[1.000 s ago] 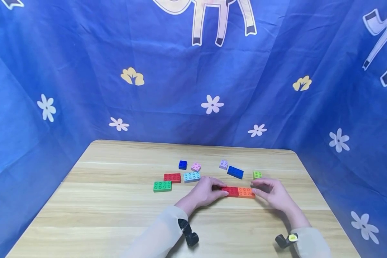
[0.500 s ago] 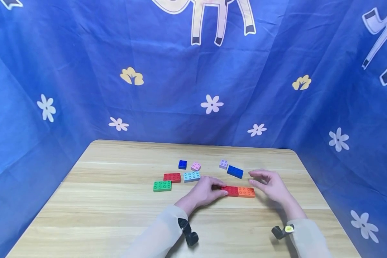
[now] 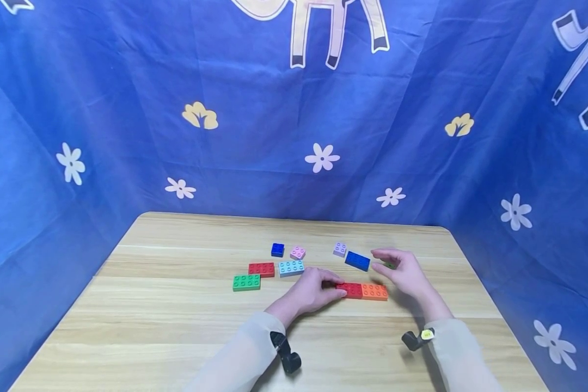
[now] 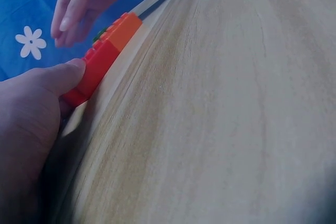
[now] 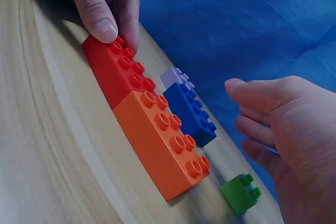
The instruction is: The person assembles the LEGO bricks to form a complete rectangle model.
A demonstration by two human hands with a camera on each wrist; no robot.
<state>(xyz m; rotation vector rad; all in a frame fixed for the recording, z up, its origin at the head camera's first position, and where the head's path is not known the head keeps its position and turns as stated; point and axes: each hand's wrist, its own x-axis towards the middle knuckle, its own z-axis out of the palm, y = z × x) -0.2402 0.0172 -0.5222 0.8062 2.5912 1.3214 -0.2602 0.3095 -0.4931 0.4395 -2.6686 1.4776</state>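
My left hand point(image 3: 310, 293) grips the left end of a red building brick point(image 3: 351, 291), its thumb in front and fingers behind. End to end with that brick lies an orange brick point(image 3: 374, 292), the two forming one row on the table. My right hand point(image 3: 403, 270) hovers above the table, fingers loosely bent and nothing between them. In the right wrist view a small lime green brick point(image 5: 241, 194) lies just below this hand, and a dark blue brick point(image 5: 190, 113) is past its thumb tip. The head view shows the lime brick mostly hidden by the hand.
Behind the row lies a small lilac brick point(image 3: 340, 249). To the left are a light blue brick point(image 3: 291, 268), another red brick point(image 3: 261, 270), a green brick point(image 3: 246, 282), a pink brick point(image 3: 297, 252) and a small blue brick point(image 3: 277, 250). A blue curtain point(image 3: 255, 179) surrounds the wooden table point(image 3: 152, 316).
My right hand has left the orange brick's end and moved back and left, over the lime green brick. The left hand keeps its grip on the red brick in the same place.
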